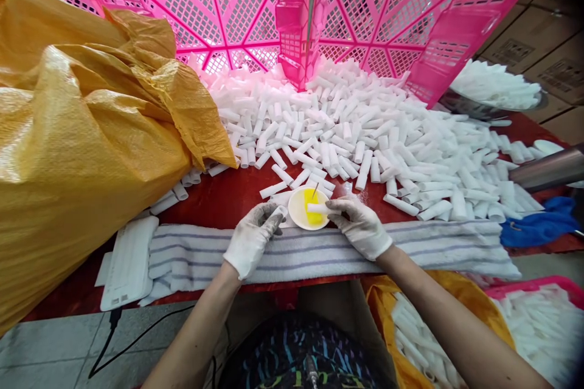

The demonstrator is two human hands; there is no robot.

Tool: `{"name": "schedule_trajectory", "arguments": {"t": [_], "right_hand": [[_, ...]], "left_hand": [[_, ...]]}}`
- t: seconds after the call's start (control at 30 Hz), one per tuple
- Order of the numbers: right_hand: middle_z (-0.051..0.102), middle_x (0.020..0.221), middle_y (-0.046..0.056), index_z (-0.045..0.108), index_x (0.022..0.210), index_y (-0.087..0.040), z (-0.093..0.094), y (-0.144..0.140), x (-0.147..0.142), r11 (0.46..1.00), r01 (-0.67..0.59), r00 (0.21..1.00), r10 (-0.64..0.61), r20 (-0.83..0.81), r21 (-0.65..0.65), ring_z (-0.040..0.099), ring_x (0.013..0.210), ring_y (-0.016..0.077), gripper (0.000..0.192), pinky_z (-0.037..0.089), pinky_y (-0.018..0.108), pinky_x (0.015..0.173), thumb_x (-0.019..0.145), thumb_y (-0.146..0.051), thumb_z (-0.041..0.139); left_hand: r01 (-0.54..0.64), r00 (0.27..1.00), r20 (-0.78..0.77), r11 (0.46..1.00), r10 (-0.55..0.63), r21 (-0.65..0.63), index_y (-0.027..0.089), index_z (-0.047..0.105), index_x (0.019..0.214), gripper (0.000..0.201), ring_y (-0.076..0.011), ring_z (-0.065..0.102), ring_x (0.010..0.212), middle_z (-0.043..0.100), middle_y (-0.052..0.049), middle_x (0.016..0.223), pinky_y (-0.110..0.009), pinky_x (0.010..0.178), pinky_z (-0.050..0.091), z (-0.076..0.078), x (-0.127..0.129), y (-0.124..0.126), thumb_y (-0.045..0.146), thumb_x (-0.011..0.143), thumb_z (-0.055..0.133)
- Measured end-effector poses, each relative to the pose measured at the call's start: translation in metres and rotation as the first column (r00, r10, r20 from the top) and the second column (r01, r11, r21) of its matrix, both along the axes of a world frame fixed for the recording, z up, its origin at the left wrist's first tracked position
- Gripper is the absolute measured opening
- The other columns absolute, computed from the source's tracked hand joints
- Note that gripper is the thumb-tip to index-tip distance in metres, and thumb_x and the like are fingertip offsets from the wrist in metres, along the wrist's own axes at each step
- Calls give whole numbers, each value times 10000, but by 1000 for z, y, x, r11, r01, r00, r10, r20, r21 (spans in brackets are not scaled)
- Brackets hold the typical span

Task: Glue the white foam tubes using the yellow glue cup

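Right hand [360,225] pinches a tube [318,208] lying sideways over the near glue dish [308,209]; left hand [253,237] pinches another tube [279,214] just left of it.

Yellow sack [82,134] (crumpled), pink crates [237,12]

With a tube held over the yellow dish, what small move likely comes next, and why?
Probably dip the tube's end into the dish: the right hand holds the tube level over the yellow liquid, while the left hand holds another piece beside the rim.
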State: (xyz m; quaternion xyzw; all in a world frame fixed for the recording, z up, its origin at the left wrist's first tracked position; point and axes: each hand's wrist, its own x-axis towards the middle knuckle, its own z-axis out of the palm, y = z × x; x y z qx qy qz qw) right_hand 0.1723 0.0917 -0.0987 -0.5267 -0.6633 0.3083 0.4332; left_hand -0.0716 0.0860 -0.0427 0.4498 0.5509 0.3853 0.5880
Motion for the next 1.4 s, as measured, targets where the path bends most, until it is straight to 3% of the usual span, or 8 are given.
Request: {"name": "schedule_trajectory", "arguments": {"t": [0.13,0.27,0.43,0.6,0.83,1.1,1.23,1.4], "right_hand": [[661,1057,67,615,1127,-193,3,-4,-1,986,38,999,-34,28,-163,638,956,177,321,518,336,910,872,-374,541],[661,999,63,657,964,-203,-3,-6,-1,998,0,1000,1,-14,66,643,925,180,196,539,318,873,819,-331,623],[656,1100,67,615,1131,-206,1,-9,-4,999,18,1000,-17,11,-44,633,1008,197,326,529,335,927,840,-352,597],[642,874,51,665,888,-187,6,-13,-8,994,-31,999,35,-32,106,641,799,160,136,553,295,741,786,-275,652],[593,861,41,641,878,-192,28,-29,-3,992,-21,970,-10,-245,-125,572,705,115,219,481,229,592,728,-334,714],[545,643,-7,615,914,-147,58,-29,-8,909,15,878,-211,-429,-417,414,475,50,398,311,174,406,736,-498,671],[630,784,40,627,866,-156,62,-35,-8,948,78,961,-154,-230,-308,530,592,89,333,427,194,498,767,-473,643],[659,819,51,603,832,-176,72,-44,-9,988,108,980,-124,-155,-111,610,711,134,276,505,224,638,786,-446,632]], "left_hand": [[65,996,-62,997,-63,30,155,587,1103,422,-105,564,630,652,-18,804,-237,643,459,-8,-4,-1,459,810,582],[-15,998,-58,999,17,39,169,619,1062,364,-137,616,812,674,-45,981,-246,752,481,-14,-5,0,372,761,654],[-178,983,-32,982,180,63,163,646,953,365,-168,627,892,688,-47,978,-275,826,481,-17,-4,3,296,635,766],[-192,974,129,981,188,20,150,655,977,458,-192,627,919,690,-60,997,-292,840,479,-18,-5,4,283,568,813],[65,996,-70,970,-50,235,185,619,1138,384,-207,585,1073,650,-65,1150,-305,940,449,-9,4,-4,396,817,605],[435,875,-418,775,-245,458,191,593,1175,318,-191,581,1062,638,-79,1148,-313,960,429,0,25,-21,310,908,467],[361,902,-368,864,-227,352,153,645,922,361,-151,590,750,647,-63,821,-258,700,467,8,31,-23,415,922,397],[177,983,84,970,-164,-169,155,522,642,575,-63,230,366,312,52,448,-215,365,188,4,45,-17,642,859,307]]}}
